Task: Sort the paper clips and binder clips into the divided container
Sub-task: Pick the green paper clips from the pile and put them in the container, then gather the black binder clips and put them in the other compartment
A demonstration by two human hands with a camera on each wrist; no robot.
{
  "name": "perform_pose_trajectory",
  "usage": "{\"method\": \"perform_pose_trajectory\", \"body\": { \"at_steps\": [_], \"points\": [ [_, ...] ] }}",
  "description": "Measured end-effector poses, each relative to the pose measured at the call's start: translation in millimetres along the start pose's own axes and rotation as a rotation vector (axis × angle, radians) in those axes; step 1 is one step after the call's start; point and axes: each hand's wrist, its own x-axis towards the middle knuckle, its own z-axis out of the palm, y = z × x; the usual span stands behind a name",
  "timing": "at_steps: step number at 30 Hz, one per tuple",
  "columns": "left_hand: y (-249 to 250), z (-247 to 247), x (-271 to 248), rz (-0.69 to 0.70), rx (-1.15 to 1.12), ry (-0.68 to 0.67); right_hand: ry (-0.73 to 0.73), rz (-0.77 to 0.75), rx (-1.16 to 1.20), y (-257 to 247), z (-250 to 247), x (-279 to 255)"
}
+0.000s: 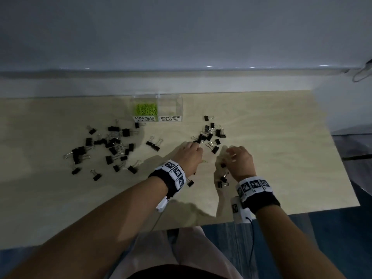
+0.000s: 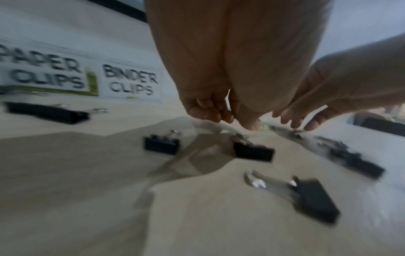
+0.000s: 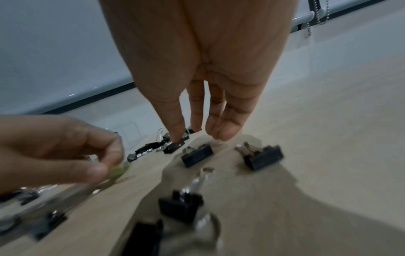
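Head view puts both hands over the right-hand scatter of binder clips on the worktop. Left hand has its grip curled, thumb and fingers pinching something thin and greenish, seen blurred in the right wrist view; likely a stray paper clip, though I cannot be sure. Right hand hangs fingers-down over the clips with straight fingers, one tip touching a black clip, nothing held.

Container stands at the worktop's far edge, ahead and to the left of both hands; its left cell, labelled for paper clips, holds the green paper clips, and the right cell looks nearly bare. Left hand is nearer it. A pair of binder clips lies between that hand and the container, low enough to pass over. More clips are spread well to the left.
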Motion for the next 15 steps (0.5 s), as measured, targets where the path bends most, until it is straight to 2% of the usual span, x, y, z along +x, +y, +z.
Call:
{"method": "perform_pose_trajectory", "body": {
  "at_steps": [3, 7, 9, 12, 14, 15],
  "points": [
    [-35, -28, -6, -0.167, -0.123, 0.168, 0.036, 0.006, 0.019, -14, 3, 20],
    [-100, -73, -3, -0.4, -0.115, 0.414, -0.106, 0.008, -0.111, -39, 20, 46],
    [-124, -84, 0, -0.485, -0.102, 0.401, -0.149, -0.023, -0.196, -52, 33, 49],
    [-143, -88, 1, -0.517, -0.09, 0.302, -0.257, -0.075, -0.262, -67, 53, 44],
    [-151, -86, -6, -0.494, -0.155, 0.318, -0.324, -0.183, -0.25, -76, 59, 32],
    [-155, -85, -13, -0.472, -0.193, 0.367, -0.322, -0.237, -0.233, -79, 58, 26]
  ]
}}
